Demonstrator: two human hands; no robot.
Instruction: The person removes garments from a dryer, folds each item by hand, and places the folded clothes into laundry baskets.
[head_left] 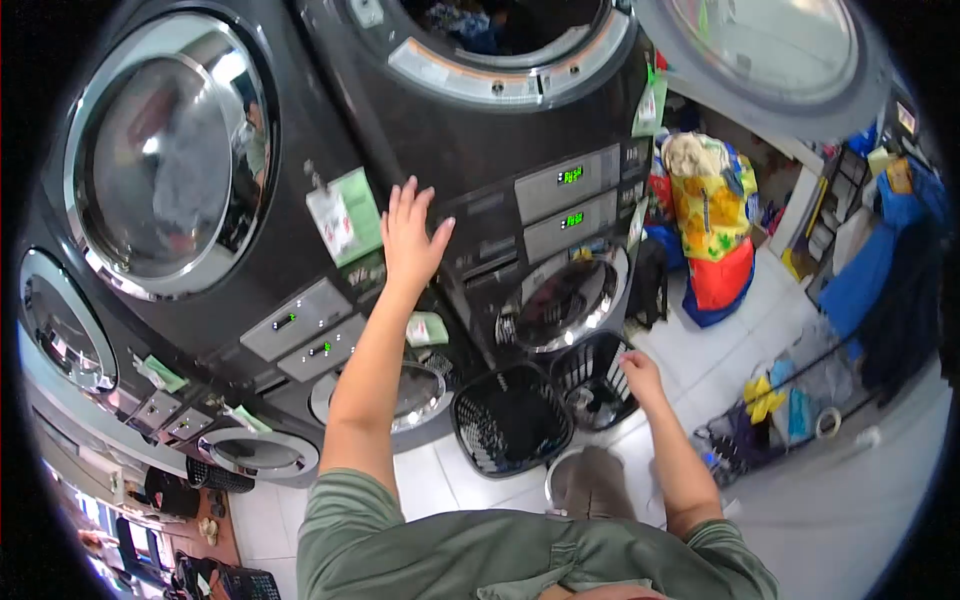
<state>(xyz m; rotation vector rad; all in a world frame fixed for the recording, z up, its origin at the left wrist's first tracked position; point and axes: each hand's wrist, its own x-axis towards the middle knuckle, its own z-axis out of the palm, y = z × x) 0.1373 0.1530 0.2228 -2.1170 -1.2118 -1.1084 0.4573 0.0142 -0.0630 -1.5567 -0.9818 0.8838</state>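
My left hand (408, 240) is stretched out with its fingers spread, holding nothing. It is at the dark front of the stacked machine, between a hanging green-and-white card (345, 217) and the lit control panel (568, 198); I cannot tell if it touches. Above, the round door (770, 45) stands swung out to the right, and clothes (455, 22) lie in the drum. My right hand (642, 378) is lowered with curled fingers, by the rim of a black laundry basket (590, 370). Whatever it may hold is hidden. Beside that basket is another black basket (512, 420).
To the left stands another stacked machine with a closed round door (165, 155). A full yellow patterned bag (710, 200) stands on the white tiled floor (680, 350) at right. Nearby are a low rack (780, 410) with assorted items and hanging blue cloth (860, 270).
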